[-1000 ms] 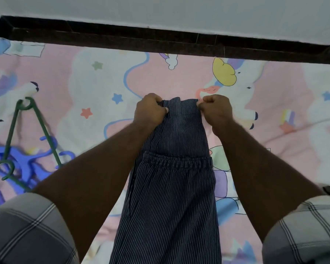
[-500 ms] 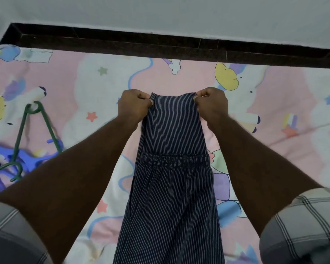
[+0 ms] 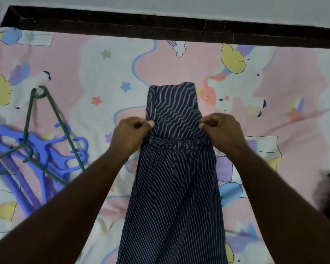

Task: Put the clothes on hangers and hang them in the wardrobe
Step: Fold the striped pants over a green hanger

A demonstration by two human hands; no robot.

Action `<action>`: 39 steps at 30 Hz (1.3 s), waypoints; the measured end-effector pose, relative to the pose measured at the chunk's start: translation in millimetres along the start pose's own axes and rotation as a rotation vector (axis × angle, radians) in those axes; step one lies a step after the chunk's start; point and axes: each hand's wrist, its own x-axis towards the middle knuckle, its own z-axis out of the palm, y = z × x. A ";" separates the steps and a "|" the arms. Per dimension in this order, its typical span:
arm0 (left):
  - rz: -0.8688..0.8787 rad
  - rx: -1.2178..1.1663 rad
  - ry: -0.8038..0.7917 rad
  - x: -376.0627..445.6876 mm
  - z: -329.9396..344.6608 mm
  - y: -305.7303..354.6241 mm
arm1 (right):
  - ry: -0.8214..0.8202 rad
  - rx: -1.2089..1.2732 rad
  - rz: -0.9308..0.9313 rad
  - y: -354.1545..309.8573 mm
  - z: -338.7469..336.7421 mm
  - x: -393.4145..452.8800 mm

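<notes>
In the middle of the bed [image 3: 274,130], striped trousers [image 3: 175,187] laid flat and lengthwise, legs folded back past the elastic waistband, probably to make a narrow band for draping over a hanger bar. Just beside the folded part, left hand [image 3: 131,134] and right hand [image 3: 222,130], both loosely curled, fingertips at either edge of the cloth; actual pinching too blurred to tell. Off to the left, well apart, green hanger [image 3: 44,130] lying across blue hangers [image 3: 46,155], within reach for the next step.

Both arms outstretched, left hand [image 3: 131,133] and right hand [image 3: 222,130] loosely fisted, thumbs inward, level, apart.
</notes>
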 end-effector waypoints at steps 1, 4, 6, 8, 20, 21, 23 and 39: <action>-0.019 0.001 -0.047 -11.4 -0.2 -6.2 | -0.034 -0.022 0.014 2.9 -0.9 -8.5; -0.080 -0.058 -0.126 -28.6 0.1 -16.7 | -0.128 0.020 0.099 5.8 -2.2 -24.4; -0.092 -0.068 -0.145 -30.2 -1.7 -17.1 | -0.158 0.048 0.134 5.4 -2.7 -28.8; -0.102 -0.089 -0.173 -31.2 -2.5 -15.4 | -0.158 0.050 0.155 4.7 -3.5 -31.7; -0.098 -0.245 -0.167 -44.7 -16.1 -17.8 | -0.083 0.221 0.015 -15.6 -14.7 -57.3; -0.068 -0.194 -0.166 -44.7 -15.8 -17.2 | -0.095 0.213 -0.017 -17.0 -15.9 -59.4; -0.024 -0.084 -0.171 -43.1 -14.1 -13.6 | -0.122 0.164 -0.080 -18.2 -16.4 -62.8; 0.393 0.817 -0.428 -25.3 -6.4 4.6 | 0.021 -0.221 -0.758 -6.1 -13.6 -113.8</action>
